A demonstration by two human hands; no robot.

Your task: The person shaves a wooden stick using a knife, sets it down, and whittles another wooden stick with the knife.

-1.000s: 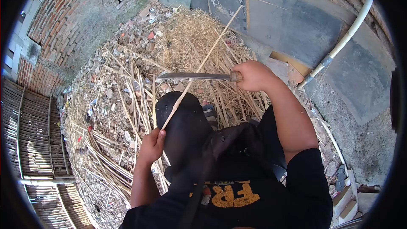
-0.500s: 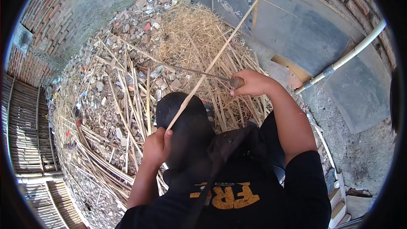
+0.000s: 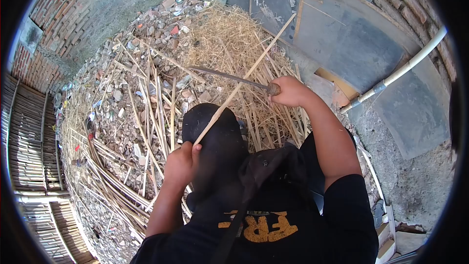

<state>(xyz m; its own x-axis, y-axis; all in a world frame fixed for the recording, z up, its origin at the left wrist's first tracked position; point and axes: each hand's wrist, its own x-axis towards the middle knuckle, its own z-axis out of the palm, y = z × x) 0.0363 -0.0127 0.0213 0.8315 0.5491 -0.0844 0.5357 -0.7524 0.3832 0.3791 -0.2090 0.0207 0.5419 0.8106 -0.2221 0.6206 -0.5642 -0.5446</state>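
My left hand point(image 3: 181, 164) is closed around the lower end of a long bamboo strip point(image 3: 223, 106). The strip slants up and to the right across my dark-clad knee point(image 3: 215, 134), its far tip over the leaning boards. My right hand point(image 3: 289, 92) grips the wooden handle of a long knife point(image 3: 227, 76). Its blade points left and slightly up, crossing the strip near the middle. Whether blade and strip touch I cannot tell.
Bamboo strips point(image 3: 115, 178) lie on rubble at the left, with straw-like shavings point(image 3: 220, 34) ahead. A brick wall point(image 3: 63, 24) and bamboo screen point(image 3: 29, 142) stand left. Grey boards point(image 3: 351, 39) and a pale pole point(image 3: 403, 71) lean at the right.
Compared with the first frame, the knife blade has tilted, its tip now higher than its handle, and the view has shifted slightly. Both hands have kept their holds.
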